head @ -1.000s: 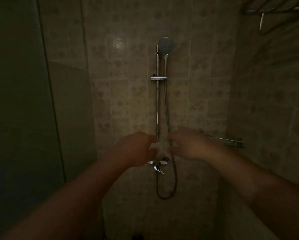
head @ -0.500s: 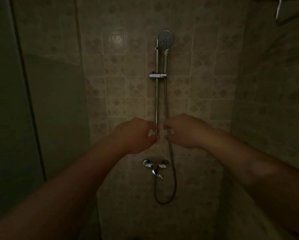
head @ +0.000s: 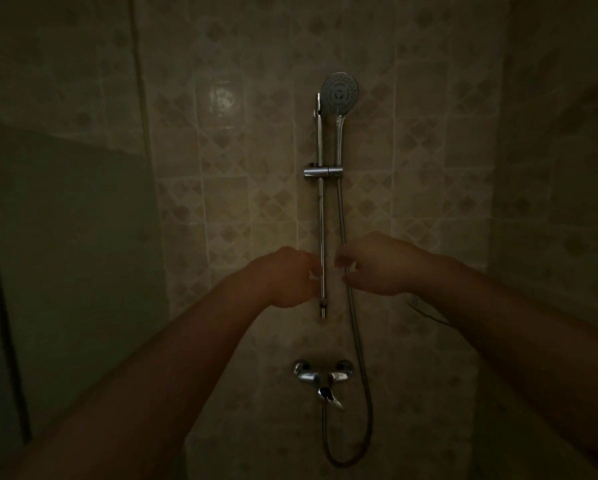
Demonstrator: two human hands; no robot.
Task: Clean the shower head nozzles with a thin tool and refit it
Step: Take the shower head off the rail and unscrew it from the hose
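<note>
Left hand (head: 287, 277) and right hand (head: 377, 265), fingers curled, flank the shower rail (head: 321, 237) below the shower head (head: 340, 92); any grip is too dim to tell

Open air between both hands and shower head (head: 340, 92); straight reach upward unobstructed. Slide rail (head: 321, 216) runs vertical between left hand (head: 287, 278) and right hand (head: 377, 265). Hose (head: 358, 341) hangs just right of rail, passing behind right hand. Bracket (head: 323, 171) juts midway up rail. Faucet (head: 321, 375) projects low. Side walls close in dimly.
</note>
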